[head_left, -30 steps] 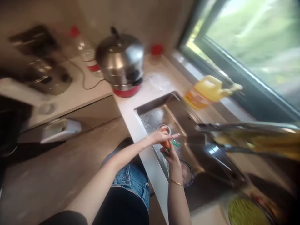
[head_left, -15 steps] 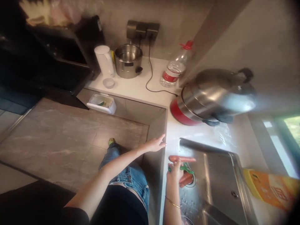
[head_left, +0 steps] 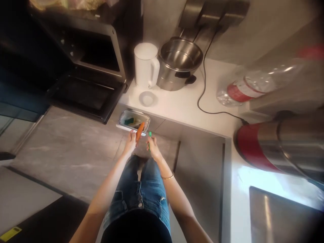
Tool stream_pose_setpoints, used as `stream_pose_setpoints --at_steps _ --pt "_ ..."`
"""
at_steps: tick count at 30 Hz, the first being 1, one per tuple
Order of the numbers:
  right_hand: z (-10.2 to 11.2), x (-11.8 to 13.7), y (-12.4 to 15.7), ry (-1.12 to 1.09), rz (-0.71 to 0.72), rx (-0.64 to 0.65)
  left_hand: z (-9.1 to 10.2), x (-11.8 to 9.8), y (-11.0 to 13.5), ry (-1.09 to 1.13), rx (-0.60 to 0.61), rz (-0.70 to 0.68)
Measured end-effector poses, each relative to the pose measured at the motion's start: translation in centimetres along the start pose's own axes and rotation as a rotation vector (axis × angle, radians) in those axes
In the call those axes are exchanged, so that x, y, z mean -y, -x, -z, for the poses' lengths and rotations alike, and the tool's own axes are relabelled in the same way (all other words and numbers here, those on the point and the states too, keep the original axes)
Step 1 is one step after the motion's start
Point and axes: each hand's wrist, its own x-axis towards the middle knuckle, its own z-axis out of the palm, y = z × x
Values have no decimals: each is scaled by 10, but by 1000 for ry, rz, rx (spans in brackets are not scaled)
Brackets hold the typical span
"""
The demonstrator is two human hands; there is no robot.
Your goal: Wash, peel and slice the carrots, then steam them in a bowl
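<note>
An orange carrot is gripped by its near end in my left hand, with its far end over the rim of a small white waste bin hung on the cabinet front. My right hand, just to the right of the carrot, is closed around a slim green tool, seemingly a peeler; its blade is too small to make out. The two hands are apart. Inside the bin lie a dark green piece and other scraps.
Above the bin, the white counter carries a white jug, a round lid, a steel pot and a large water bottle. An oven door hangs open at left. Right: a red-based steamer and sink.
My view and both hands have swung left from the sink to the bin. The carrot has passed from my right hand to my left; the green tool remains in my right.
</note>
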Motion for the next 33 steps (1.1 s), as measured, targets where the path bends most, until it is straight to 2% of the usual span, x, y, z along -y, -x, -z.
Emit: stream_pose_setpoints --at_steps 2,4,6,9,13,15,19,25,33 --pt "-1 6 -28 -8 -29 32 15 -10 -24 54 -15 144" --pt "1 11 -56 13 -5 108 23 -14 -45 97 -40 226" --pt "3 18 -82 22 20 183 24 -14 -66 127 -79 271" --pt "1 25 -114 -24 -35 214 23 -10 -93 145 -117 309" --pt "-3 26 -143 -134 -136 319 22 -8 -114 217 -41 357" --pt "-7 24 -153 -189 -172 342 22 -11 -120 252 1 398" --pt "-23 18 -167 -249 -191 245 21 -16 -132 243 29 506" --pt "-53 9 -181 -229 -112 245 25 -12 -158 153 53 637" --pt "-73 -4 -187 -231 13 239 39 -15 -177 109 112 722"
